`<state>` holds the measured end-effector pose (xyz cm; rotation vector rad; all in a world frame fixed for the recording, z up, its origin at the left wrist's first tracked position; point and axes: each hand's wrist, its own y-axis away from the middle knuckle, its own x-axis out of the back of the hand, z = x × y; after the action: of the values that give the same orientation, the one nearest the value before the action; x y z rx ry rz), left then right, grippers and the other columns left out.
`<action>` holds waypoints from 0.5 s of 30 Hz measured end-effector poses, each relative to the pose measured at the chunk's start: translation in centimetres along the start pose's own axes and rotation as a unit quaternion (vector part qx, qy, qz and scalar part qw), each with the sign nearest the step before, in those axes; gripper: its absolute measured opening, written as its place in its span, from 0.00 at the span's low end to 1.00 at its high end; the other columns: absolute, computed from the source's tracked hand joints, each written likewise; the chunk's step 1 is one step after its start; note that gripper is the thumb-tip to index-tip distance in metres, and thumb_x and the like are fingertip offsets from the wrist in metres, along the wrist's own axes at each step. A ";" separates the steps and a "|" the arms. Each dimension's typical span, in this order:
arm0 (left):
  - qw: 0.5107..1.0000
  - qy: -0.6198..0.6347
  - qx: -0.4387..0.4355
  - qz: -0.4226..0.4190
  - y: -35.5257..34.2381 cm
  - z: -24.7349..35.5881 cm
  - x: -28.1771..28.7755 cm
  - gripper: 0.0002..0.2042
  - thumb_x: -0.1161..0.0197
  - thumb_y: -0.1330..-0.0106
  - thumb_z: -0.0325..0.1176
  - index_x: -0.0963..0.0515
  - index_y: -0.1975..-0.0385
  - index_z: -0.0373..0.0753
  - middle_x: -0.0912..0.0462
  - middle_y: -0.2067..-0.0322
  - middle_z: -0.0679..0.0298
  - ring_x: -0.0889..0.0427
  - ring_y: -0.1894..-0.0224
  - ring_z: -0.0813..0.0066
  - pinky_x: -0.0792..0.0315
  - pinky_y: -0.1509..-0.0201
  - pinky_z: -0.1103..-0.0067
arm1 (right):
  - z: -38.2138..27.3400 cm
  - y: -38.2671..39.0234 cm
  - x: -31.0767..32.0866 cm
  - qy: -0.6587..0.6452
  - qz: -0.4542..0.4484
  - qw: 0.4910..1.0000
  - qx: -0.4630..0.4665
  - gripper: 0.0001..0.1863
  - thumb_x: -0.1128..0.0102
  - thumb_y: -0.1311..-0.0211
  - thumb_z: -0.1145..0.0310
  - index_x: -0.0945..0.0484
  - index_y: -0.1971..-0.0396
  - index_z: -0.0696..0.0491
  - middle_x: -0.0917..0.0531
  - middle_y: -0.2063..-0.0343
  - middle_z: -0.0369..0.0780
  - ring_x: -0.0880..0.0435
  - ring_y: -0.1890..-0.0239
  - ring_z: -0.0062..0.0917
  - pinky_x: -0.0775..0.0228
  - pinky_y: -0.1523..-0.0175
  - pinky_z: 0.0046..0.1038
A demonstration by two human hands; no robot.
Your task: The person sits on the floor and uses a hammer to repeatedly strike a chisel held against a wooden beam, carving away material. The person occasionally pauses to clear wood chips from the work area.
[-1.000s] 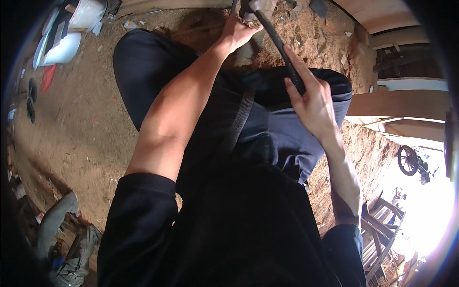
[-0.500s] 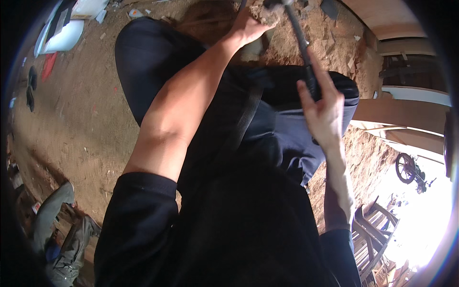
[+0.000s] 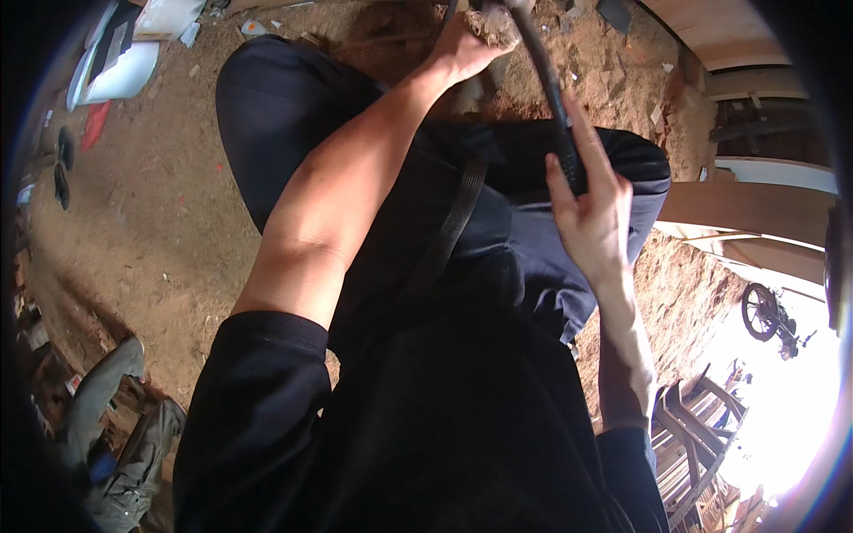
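Observation:
Near the top edge, my left hand (image 3: pixel 460 51) is closed around a light-brown piece with a rough, frayed end (image 3: pixel 496 30), which looks like battered wood. The rest of that piece is hidden. My right hand (image 3: pixel 595 209) grips the dark handle of a hammer (image 3: pixel 549 84), with the index finger stretched along it. The hammer's head lies at the top edge, partly cut off, right by the frayed end; whether they touch I cannot tell.
My bent legs (image 3: pixel 284 115) frame the bare earth floor, strewn with chips. Wooden boards (image 3: pixel 746 213) stand at right, with a wooden rack (image 3: pixel 697 426) and motorcycle (image 3: pixel 769 315) beyond. At lower left show another person's trouser legs (image 3: pixel 107 382); sandals (image 3: pixel 62 169) lie far left.
The hammer's head has shifted a little left, towards the frayed end. My right hand has moved slightly left with it, while my left hand stays almost where it was.

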<state>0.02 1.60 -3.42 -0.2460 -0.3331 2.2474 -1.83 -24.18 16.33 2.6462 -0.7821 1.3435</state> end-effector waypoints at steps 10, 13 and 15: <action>0.982 -0.165 0.069 -0.055 1.6 1.7 0.7 0.24 0.25 0.33 0.43 0.19 0.41 0.39 0.14 0.45 0.61 0.17 0.42 0.68 0.24 0.35 0.69 | 0.9 0.0 -0.5 -0.021 -0.057 0.997 -0.050 0.38 0.40 0.31 0.80 0.39 0.22 0.51 0.29 0.28 0.50 0.22 0.32 0.43 0.26 0.32 0.35; 0.993 -0.108 0.045 0.017 1.2 0.5 0.8 0.21 0.25 0.37 0.41 0.17 0.46 0.41 0.11 0.50 0.60 0.14 0.48 0.64 0.20 0.41 0.68 | -0.5 0.1 0.4 0.000 -0.009 1.000 -0.005 0.39 0.41 0.32 0.81 0.39 0.22 0.47 0.25 0.31 0.50 0.19 0.35 0.45 0.23 0.33 0.40; 0.986 -0.164 0.006 0.011 0.6 0.0 0.8 0.22 0.25 0.37 0.39 0.18 0.44 0.41 0.11 0.49 0.58 0.13 0.48 0.63 0.20 0.41 0.68 | -1.3 -0.1 1.3 -0.047 0.055 0.997 0.008 0.38 0.40 0.31 0.81 0.38 0.22 0.48 0.28 0.28 0.49 0.28 0.27 0.43 0.32 0.25 0.42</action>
<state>-0.91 1.80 -3.63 0.1292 -0.4924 2.3101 -2.14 -24.22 18.15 2.7337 -0.9453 1.2616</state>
